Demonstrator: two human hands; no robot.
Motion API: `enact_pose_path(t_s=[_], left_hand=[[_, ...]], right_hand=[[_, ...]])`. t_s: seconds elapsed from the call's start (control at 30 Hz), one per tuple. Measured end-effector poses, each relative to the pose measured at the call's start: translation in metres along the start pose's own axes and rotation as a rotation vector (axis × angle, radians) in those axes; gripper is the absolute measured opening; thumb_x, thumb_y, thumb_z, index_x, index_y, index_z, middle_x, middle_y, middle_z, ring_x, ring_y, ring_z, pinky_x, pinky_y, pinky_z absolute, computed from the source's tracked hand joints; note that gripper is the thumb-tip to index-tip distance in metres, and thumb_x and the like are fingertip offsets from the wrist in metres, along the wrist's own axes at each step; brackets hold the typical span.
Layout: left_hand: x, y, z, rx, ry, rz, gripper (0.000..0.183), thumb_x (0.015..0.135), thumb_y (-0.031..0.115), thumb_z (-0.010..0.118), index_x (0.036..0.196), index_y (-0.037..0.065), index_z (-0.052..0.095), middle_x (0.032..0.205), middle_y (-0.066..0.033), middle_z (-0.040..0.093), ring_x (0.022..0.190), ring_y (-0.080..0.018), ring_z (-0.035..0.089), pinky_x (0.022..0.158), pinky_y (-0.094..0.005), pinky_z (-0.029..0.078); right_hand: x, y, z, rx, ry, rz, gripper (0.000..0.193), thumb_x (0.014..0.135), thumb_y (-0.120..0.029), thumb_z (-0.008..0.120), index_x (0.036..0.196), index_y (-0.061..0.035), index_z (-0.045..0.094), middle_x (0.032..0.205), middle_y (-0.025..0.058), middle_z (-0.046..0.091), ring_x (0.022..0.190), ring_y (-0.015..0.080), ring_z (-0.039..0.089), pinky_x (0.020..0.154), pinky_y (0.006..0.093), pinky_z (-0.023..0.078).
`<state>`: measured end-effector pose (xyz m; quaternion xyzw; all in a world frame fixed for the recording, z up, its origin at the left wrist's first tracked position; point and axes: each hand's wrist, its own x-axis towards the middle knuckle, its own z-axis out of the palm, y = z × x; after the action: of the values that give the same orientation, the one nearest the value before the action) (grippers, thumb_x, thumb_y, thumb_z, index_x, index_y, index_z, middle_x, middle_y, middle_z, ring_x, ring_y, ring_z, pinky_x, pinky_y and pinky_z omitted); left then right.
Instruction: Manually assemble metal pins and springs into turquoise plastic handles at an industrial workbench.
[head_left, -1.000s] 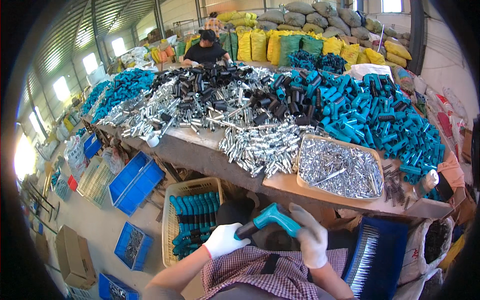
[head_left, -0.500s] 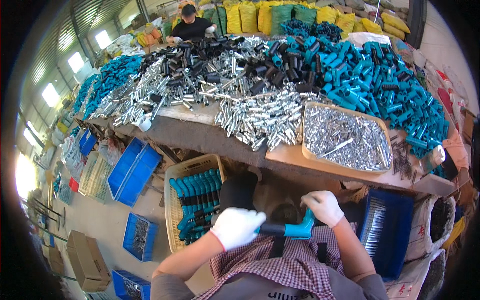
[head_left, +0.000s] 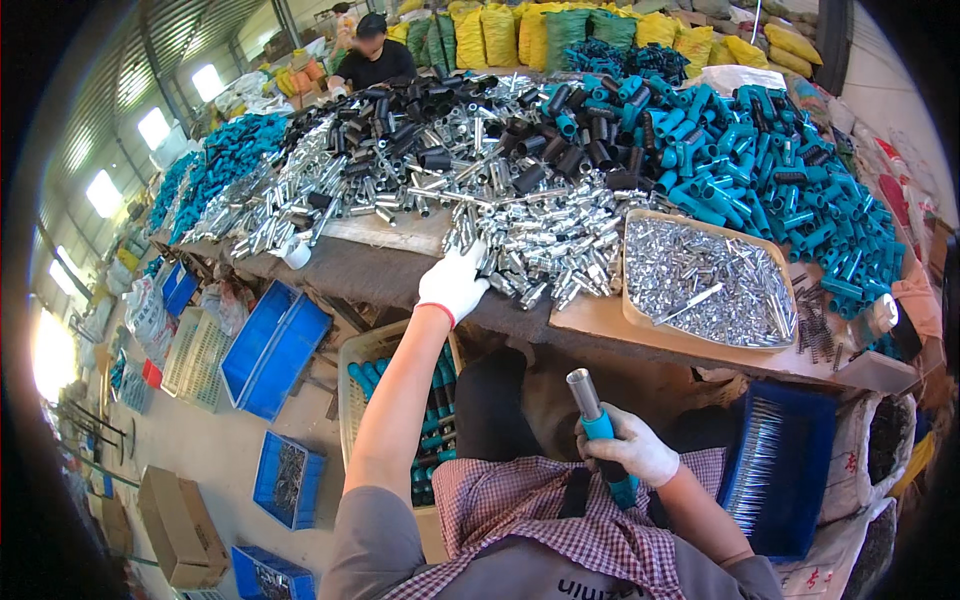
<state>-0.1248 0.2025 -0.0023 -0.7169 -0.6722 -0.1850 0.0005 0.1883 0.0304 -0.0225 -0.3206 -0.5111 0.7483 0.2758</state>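
Note:
My left hand (head_left: 455,284), in a white glove, reaches to the front edge of a heap of silver metal fittings (head_left: 555,235) on the workbench. Its fingers are bent together among the fittings; whatever they hold is hidden. Close to my lap, my right hand (head_left: 640,446), also gloved, is closed around a teal and black tool handle (head_left: 598,424). The handle is tilted upward, and a bare silver tube with an open end (head_left: 582,391) sticks out of its top. Its lower teal end shows beneath my hand.
A tray of small metal pins (head_left: 705,285) sits right of the fittings, before a teal sleeve pile (head_left: 800,200). A cream basket of finished-looking handles (head_left: 352,350) stands below the bench. A blue bin with metal rods (head_left: 800,480) lies at my right. Another person (head_left: 378,62) works across the bench.
My left hand has left the handle and moved forward to the metal fittings. My right hand has turned the handle from lying sideways to pointing up, uncovering its silver tube end.

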Motion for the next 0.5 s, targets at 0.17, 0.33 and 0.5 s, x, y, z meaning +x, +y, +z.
enact_pose_path(t_s=[0.17,0.33,0.5], left_hand=[[0.007,-0.005,0.007,-0.006,-0.141,-0.079,0.038,0.086,0.034,0.067,0.118,0.016,0.063,0.112,-0.0180,0.064,0.106,-0.0354,0.063,0.092,-0.0432,0.050],[-0.038,0.000,0.014,-0.466,0.143,0.014,0.031,0.091,0.014,0.065,0.120,0.006,0.064,0.107,-0.0147,0.067,0.098,-0.0270,0.065,0.089,-0.0355,0.050],[-0.138,0.079,-0.032,-0.912,-0.218,0.148,0.034,0.091,0.026,0.069,0.116,0.004,0.068,0.099,-0.0018,0.065,0.076,-0.0060,0.057,0.063,-0.0216,0.045]], right_hand=[[-0.008,-0.007,-0.002,-0.123,0.088,-0.047,0.044,0.090,-0.019,0.063,0.128,0.0011,0.052,0.087,0.0086,0.062,0.076,0.0154,0.061,0.072,0.0299,0.051],[-0.009,-0.020,0.000,-0.237,0.183,-0.060,0.053,0.090,-0.020,0.062,0.137,-0.0007,0.050,0.095,0.0127,0.064,0.082,0.0210,0.066,0.078,0.0337,0.052],[-0.010,-0.013,0.000,-0.805,0.374,-0.360,0.054,0.081,-0.016,0.068,0.133,-0.0087,0.056,0.101,0.0192,0.065,0.094,0.0359,0.065,0.084,0.0410,0.052]])
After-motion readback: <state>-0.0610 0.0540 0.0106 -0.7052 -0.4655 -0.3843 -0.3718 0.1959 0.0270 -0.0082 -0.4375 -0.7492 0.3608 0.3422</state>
